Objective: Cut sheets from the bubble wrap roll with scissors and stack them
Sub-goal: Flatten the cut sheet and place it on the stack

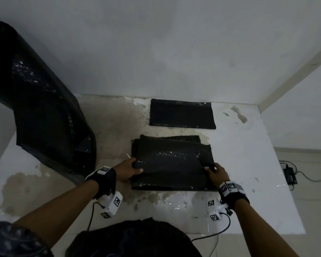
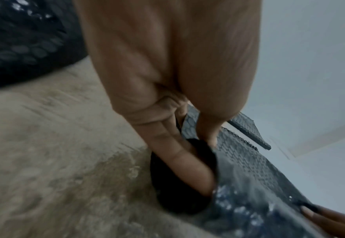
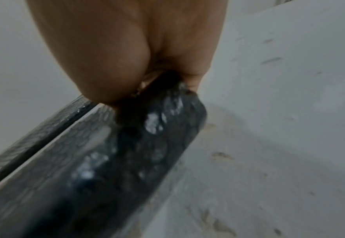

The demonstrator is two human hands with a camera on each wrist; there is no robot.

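Note:
A cut sheet of black bubble wrap (image 1: 172,164) is folded over itself in the middle of the table. My left hand (image 1: 130,169) pinches its left edge (image 2: 224,154), thumb on top and fingers underneath. My right hand (image 1: 214,173) pinches the right edge (image 3: 167,112) the same way. Farther back a folded black sheet (image 1: 182,114) lies flat near the wall. The big black bubble wrap roll (image 1: 35,93) leans at the left, its loose end on the table. A small pale tip (image 1: 128,155) pokes out beside my left hand; I cannot tell whether it belongs to the scissors.
The table (image 1: 248,145) is white with worn brown patches and meets a wall at the back. A black power adapter (image 1: 290,176) with cables lies on the floor to the right. A dark bundle (image 1: 133,238) sits at the near edge.

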